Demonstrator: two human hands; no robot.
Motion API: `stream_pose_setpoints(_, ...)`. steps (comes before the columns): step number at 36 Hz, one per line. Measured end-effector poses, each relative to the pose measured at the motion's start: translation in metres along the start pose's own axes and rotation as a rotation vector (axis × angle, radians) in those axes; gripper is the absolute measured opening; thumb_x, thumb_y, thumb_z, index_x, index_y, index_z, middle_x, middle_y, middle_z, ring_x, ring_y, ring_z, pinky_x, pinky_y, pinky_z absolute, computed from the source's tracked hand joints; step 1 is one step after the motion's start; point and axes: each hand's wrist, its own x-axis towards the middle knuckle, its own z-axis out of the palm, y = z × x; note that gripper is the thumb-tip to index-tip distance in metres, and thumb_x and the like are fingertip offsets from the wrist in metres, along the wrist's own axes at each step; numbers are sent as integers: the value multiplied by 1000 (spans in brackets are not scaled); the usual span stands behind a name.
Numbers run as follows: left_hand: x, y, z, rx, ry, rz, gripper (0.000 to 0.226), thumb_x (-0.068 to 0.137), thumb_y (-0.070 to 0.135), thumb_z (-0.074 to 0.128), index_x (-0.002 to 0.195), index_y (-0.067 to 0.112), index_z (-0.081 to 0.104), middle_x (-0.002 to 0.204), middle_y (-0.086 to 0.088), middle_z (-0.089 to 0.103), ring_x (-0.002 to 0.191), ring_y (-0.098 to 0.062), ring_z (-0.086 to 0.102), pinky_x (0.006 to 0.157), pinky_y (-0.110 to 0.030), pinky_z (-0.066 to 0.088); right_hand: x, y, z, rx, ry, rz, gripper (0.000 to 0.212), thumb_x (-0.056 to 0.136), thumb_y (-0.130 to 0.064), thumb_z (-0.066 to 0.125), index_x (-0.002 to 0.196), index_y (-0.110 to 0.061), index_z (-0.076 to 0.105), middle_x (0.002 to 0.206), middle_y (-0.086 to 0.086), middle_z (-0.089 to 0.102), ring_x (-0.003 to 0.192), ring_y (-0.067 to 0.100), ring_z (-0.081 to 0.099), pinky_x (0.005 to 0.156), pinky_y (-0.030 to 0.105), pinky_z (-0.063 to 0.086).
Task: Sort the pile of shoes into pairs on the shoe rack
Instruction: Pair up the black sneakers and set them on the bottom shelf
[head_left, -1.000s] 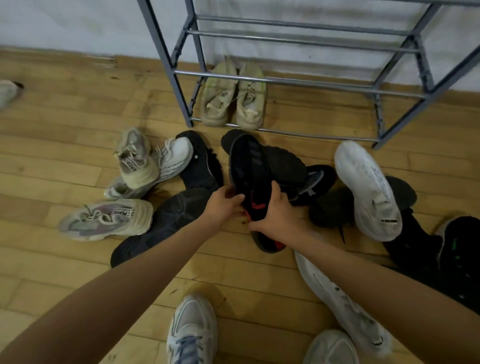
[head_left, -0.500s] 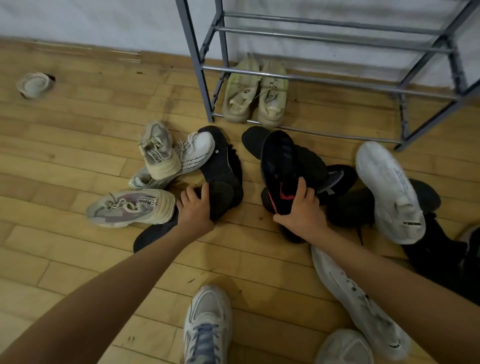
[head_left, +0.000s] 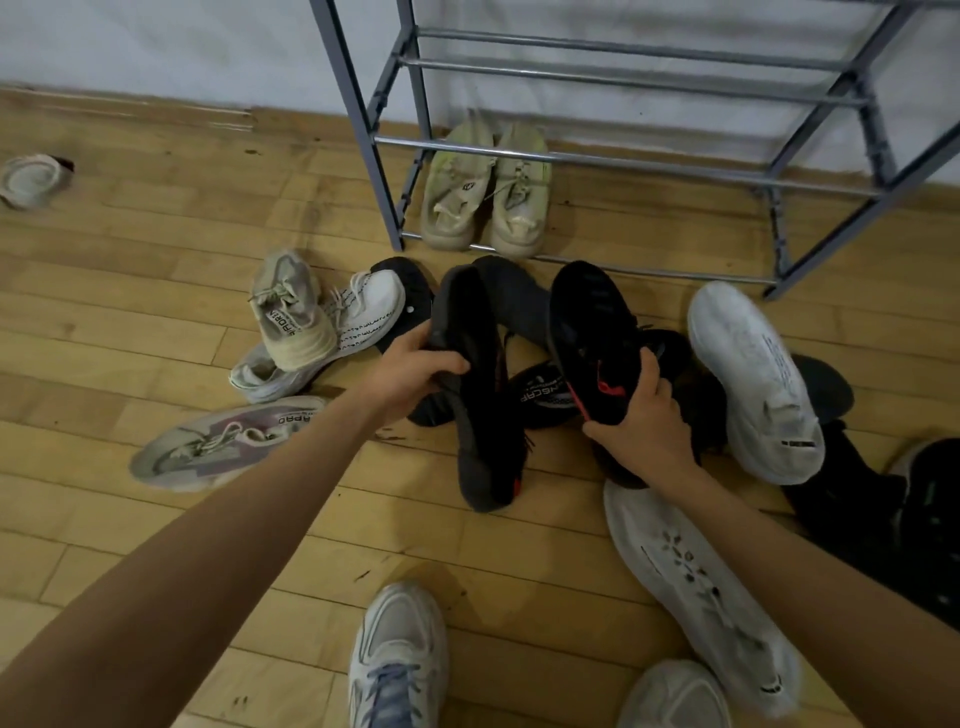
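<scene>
My left hand (head_left: 415, 371) grips a dark grey knit shoe (head_left: 480, 395) with a red heel tab, lifted on its side above the floor. My right hand (head_left: 641, 421) holds a black shoe with red trim (head_left: 592, 338), sole side up. Both shoes hang over the pile in front of the grey metal shoe rack (head_left: 597, 161). A pale yellow-green pair (head_left: 485, 189) sits side by side on the rack's lowest level at the left.
Beige and white sneakers (head_left: 322, 322) lie left of the pile, a grey-pink one (head_left: 223, 441) nearer me. Two white shoes (head_left: 753, 379) and black shoes (head_left: 883, 499) lie at the right. My own feet in white sneakers (head_left: 397, 660) are below. A stray shoe (head_left: 31, 179) lies far left.
My left hand has closed on the dark grey shoe and raised it from the floor. The right hand has kept hold of the black and red shoe, tipping it more upright.
</scene>
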Motion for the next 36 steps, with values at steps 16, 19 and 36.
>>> stream_pose_setpoints(16, 16, -20, -1, 93, 283, -122, 28, 95, -2, 45, 120, 10, 52, 114, -13, 61, 102, -30, 61, 81, -40, 53, 3, 3, 1, -12, -25, -16, 110, 71, -44, 74, 149, -20, -1, 146, 18, 26, 129, 40, 35, 99, 57, 39)
stream_pose_setpoints(19, 9, -28, -1, 288, 295, -89, 26, 96, 8, 48, 121, 13, 52, 120, -12, 61, 109, -30, 59, 95, -46, 50, 2, 2, 2, -36, -38, -18, 112, 71, -43, 74, 149, -18, -2, 146, 18, 23, 129, 40, 33, 99, 55, 39)
stream_pose_setpoints(36, -22, -34, 62, 738, 185, 101, 53, 96, 43, 46, 139, 12, 45, 131, -4, 53, 126, -21, 47, 99, -26, 36, -18, -24, 11, 506, -38, -140, 112, 66, -31, 84, 146, -20, 6, 143, 9, 33, 131, 24, 39, 104, 34, 39)
